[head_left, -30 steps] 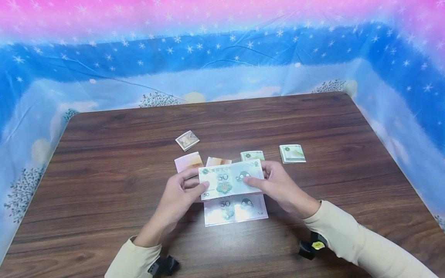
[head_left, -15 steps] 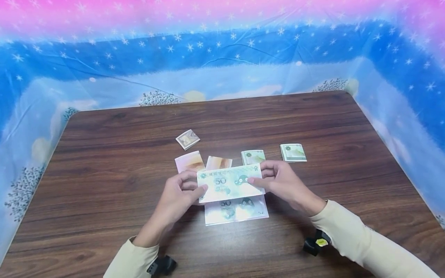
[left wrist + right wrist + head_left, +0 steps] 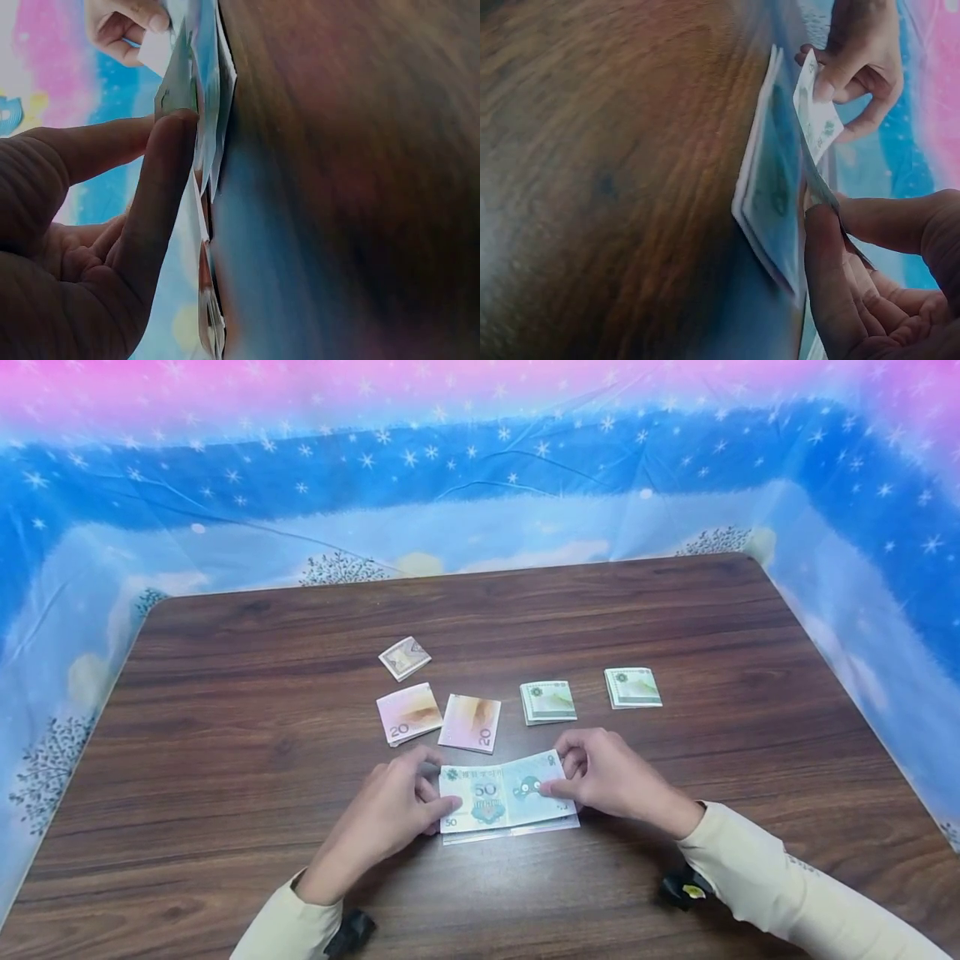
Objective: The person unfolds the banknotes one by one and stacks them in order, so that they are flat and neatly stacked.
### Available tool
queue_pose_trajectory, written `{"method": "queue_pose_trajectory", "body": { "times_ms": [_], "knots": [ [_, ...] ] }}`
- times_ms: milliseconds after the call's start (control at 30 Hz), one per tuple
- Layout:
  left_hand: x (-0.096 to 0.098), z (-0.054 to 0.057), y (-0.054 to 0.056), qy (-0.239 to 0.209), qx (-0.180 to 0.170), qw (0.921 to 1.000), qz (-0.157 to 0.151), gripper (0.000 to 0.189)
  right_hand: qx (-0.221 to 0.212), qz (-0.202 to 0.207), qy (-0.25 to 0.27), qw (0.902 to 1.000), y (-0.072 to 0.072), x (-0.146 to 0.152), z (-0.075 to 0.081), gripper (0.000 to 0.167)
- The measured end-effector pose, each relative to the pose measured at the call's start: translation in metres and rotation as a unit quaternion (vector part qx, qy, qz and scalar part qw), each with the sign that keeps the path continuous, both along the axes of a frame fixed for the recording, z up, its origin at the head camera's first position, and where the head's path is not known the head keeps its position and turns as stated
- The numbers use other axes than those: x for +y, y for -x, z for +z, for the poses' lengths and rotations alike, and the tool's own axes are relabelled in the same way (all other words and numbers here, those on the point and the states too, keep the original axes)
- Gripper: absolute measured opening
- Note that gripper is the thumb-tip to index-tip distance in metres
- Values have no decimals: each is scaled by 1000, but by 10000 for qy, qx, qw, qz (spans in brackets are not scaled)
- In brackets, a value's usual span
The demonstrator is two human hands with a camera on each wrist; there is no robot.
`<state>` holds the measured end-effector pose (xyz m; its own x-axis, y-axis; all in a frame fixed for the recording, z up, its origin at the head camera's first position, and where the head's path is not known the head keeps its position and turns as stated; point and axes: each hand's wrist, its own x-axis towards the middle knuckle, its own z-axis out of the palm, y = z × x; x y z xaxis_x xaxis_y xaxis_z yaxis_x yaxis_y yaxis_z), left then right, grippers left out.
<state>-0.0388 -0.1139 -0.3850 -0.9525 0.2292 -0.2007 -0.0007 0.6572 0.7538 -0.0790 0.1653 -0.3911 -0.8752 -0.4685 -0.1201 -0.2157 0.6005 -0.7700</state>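
A pale green play banknote marked 50 [image 3: 491, 793] is stretched between the two hands, creased across its middle. My left hand [image 3: 393, 810] pinches its left end between thumb and fingers; my right hand [image 3: 618, 777] pinches the right end the same way. Under it more banknotes [image 3: 769, 180] lie on the table, only a front strip showing in the head view. The right wrist view has the held banknote [image 3: 819, 127] raised a little above these layered notes. In the left wrist view, the thumb and a finger grip the note's near end [image 3: 174, 94].
Beyond the hands lie two folded pink notes marked 20 [image 3: 408, 714], two folded green notes [image 3: 548, 702] and a small folded brownish note [image 3: 405, 658]. All rest on the dark wooden table [image 3: 262, 710]. A patterned blue and pink cloth [image 3: 480, 460] hangs around it.
Both hands have brought the held banknote down and toward the body, over the notes beneath. The folded pink and green notes behind it have come into full view.
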Motion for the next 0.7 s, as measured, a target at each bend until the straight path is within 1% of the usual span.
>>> {"method": "queue_pose_trajectory", "body": {
  "times_ms": [167, 367, 467, 567, 700],
  "knots": [
    [2, -3, 0, 408, -38, 9992, -43, 43, 125, 88, -357, 9992, -2, -2, -6, 31],
    [6, -4, 2, 855, 63, 9963, -117, 41, 581, 109, -907, 9941, -3, -3, -9, 39],
    [7, -4, 2, 928, 49, 9956, -124, 41, 730, 71, -1086, 9914, -4, -3, -10, 44],
    [7, -4, 2, 984, 8, 9951, -123, 42, 747, 45, -1168, 9903, -4, -3, -10, 47],
    [7, -4, 1, 1068, 69, 9942, -135, 43, 824, 67, -1230, 9890, -5, -3, -9, 48]
  ]
}}
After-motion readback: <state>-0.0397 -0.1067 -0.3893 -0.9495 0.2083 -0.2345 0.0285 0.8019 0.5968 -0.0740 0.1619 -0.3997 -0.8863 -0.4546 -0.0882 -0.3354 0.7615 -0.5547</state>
